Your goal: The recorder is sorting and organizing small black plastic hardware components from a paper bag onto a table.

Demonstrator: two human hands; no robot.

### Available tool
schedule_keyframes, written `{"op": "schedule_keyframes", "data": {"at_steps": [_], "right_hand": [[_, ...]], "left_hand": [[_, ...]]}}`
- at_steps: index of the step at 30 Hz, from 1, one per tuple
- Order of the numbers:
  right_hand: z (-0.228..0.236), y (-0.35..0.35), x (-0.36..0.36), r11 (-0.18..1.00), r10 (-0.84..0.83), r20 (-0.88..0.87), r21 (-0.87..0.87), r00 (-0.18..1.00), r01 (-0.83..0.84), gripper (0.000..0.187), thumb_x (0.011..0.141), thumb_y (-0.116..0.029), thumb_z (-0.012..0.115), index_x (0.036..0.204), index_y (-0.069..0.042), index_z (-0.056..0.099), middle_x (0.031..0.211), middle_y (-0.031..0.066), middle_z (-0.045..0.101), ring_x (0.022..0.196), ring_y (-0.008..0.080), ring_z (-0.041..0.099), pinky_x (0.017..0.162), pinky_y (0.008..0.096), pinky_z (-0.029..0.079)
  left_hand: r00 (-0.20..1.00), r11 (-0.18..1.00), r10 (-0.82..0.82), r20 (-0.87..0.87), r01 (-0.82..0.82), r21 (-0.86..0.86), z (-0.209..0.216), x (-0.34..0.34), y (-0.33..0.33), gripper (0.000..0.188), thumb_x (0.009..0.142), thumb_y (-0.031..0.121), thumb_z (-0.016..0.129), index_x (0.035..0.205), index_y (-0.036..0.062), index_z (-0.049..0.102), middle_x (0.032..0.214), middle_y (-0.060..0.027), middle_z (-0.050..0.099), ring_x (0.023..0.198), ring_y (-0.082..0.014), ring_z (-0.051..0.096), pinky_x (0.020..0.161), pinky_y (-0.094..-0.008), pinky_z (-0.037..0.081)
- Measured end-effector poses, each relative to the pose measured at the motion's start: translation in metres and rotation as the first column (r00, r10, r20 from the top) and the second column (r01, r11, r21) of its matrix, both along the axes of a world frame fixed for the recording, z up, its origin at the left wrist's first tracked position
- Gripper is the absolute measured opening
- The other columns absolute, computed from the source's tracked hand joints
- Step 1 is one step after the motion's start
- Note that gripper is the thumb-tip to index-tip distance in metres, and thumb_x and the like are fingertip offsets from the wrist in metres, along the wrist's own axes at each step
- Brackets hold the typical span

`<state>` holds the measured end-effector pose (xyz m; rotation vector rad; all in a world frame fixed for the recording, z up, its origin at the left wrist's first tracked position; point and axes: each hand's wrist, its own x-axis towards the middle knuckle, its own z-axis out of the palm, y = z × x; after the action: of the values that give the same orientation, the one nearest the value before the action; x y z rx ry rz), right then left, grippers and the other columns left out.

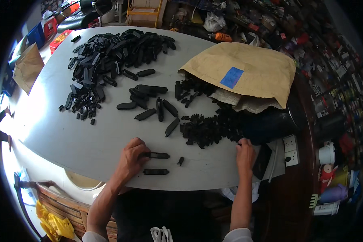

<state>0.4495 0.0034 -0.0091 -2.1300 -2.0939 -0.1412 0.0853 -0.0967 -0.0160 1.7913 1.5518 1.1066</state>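
My left hand (132,157) is closed on one end of a long black plastic part (158,155), just above the table. A similar black casing (156,172) lies below it, nearer me. One small black clip-like piece (180,161) lies to the right of these two. My right hand (245,154) is at the right edge of a heap of small black pieces (203,130). Its fingers are pinched together; whatever is between them is too small or hidden to name. Several long black parts (145,114) lie loose beyond my left hand.
A large pile of black casings (121,50) covers the far left, with small black bits (84,105) at its near end. A brown paper sack (246,68) lies over the far right side. A power strip (290,150) sits beside the grey table (88,145). A wooden chair (64,201) stands lower left.
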Motion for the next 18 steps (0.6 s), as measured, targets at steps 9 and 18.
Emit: {"op": "schedule_keyframes", "data": {"at_steps": [9, 18], "right_hand": [[0.010, 0.008, -0.005, 0.986, 0.168, 0.111, -0.033, 0.979, -0.165, 0.015, 0.088, -0.008, 0.057, 0.095, 0.003, 0.050, 0.097, 0.0194, 0.056, 0.085, 0.0336, 0.059, 0.070, 0.0408, 0.049], [0.008, -0.003, -0.027, 0.970, 0.243, -0.186, 0.066, 0.952, -0.234, 0.008, 0.086, -0.001, 0.056, 0.092, 0.001, 0.051, 0.094, 0.0142, 0.051, 0.074, 0.0258, 0.057, 0.064, 0.0369, 0.050]], "left_hand": [[1.000, 1.000, -0.027, -0.011, 0.027, 0.008, -0.003, -0.001, 0.000, 0.026, 0.060, -0.002, 0.071, 0.085, 0.0014, 0.062, 0.090, -0.0114, 0.055, 0.084, -0.0295, 0.057, 0.073, -0.0364, 0.047], [1.000, 1.000, -0.029, -0.003, 0.029, 0.006, -0.006, -0.003, -0.001, 0.025, 0.062, -0.002, 0.071, 0.085, 0.0004, 0.062, 0.090, -0.0122, 0.054, 0.086, -0.0300, 0.056, 0.074, -0.0367, 0.047]]}}
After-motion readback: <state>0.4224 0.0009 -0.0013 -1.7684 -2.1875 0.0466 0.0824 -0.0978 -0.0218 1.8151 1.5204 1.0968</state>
